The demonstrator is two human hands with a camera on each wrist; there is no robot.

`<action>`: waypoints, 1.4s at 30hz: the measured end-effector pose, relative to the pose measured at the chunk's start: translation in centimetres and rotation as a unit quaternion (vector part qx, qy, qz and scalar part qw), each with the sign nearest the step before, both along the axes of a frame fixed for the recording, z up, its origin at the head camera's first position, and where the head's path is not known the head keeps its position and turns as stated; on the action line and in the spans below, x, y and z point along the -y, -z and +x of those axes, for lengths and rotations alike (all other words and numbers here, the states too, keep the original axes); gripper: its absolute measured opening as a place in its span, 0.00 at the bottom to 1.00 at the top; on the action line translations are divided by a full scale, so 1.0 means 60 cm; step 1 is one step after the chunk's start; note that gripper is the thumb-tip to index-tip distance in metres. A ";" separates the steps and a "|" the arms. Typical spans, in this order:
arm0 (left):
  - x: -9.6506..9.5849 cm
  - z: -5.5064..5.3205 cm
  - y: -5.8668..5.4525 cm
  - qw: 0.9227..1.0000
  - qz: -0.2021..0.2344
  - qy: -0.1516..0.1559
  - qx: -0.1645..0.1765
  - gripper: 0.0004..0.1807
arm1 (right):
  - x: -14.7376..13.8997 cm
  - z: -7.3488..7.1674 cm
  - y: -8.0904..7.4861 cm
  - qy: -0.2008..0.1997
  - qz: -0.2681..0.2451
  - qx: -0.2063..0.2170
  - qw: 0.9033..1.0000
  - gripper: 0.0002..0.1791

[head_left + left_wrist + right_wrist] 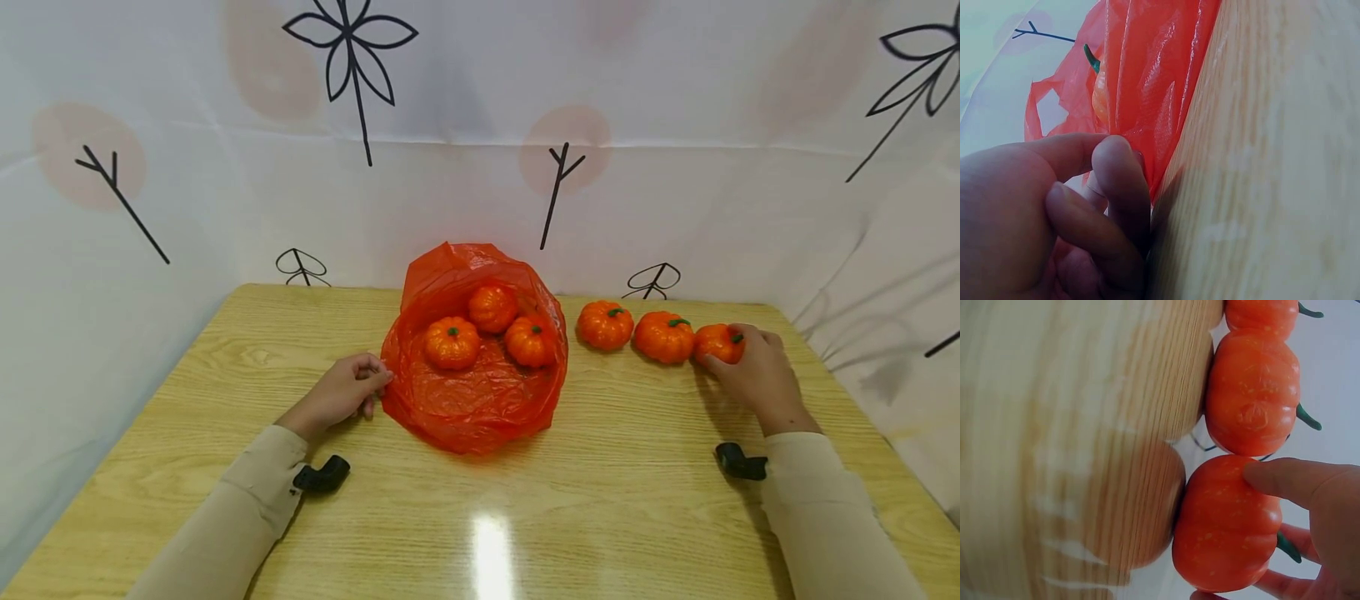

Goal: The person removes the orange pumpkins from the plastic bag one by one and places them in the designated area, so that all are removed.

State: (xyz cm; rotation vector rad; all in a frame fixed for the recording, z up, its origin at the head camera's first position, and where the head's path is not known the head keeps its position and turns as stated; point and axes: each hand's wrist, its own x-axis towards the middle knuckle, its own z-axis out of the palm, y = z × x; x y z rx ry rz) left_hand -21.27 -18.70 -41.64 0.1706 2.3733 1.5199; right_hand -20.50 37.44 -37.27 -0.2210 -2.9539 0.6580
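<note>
A red plastic bag [472,404] stands wide-mouthed on the table with three small orange pumpkins inside, one of them a green-stemmed pumpkin [452,343] at the left. My left hand [339,395] pinches the bag's left edge between thumb and fingers; the left wrist view shows the red film [1154,81] at the fingertips. To the right of the bag, three more pumpkins line up. My right hand [767,379] grips the rightmost pumpkin [716,343] from its right side, thumb in front. In the right wrist view this pumpkin [1225,525] still sits on the tabletop.
Beside the gripped pumpkin is the middle pumpkin [663,337], and the left pumpkin [605,325] of the row sits near the bag. The wooden table [600,508] ends at a white cloth backdrop [465,192] with printed plants. Dark wrist-camera mounts stick out by both sleeves.
</note>
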 end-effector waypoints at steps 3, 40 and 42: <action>-0.001 0.000 0.000 1.000 -0.001 0.000 0.000 0.12 | 0.000 0.000 0.000 0.000 0.002 -0.002 1.000 0.39; 0.000 0.005 -0.003 1.000 0.001 0.003 -0.009 0.12 | 0.186 0.021 -0.023 -0.092 -0.085 -0.300 0.946 0.16; 0.000 0.005 -0.002 1.000 0.000 0.003 -0.011 0.12 | 0.197 0.021 -0.023 -0.101 -0.087 -0.305 0.943 0.15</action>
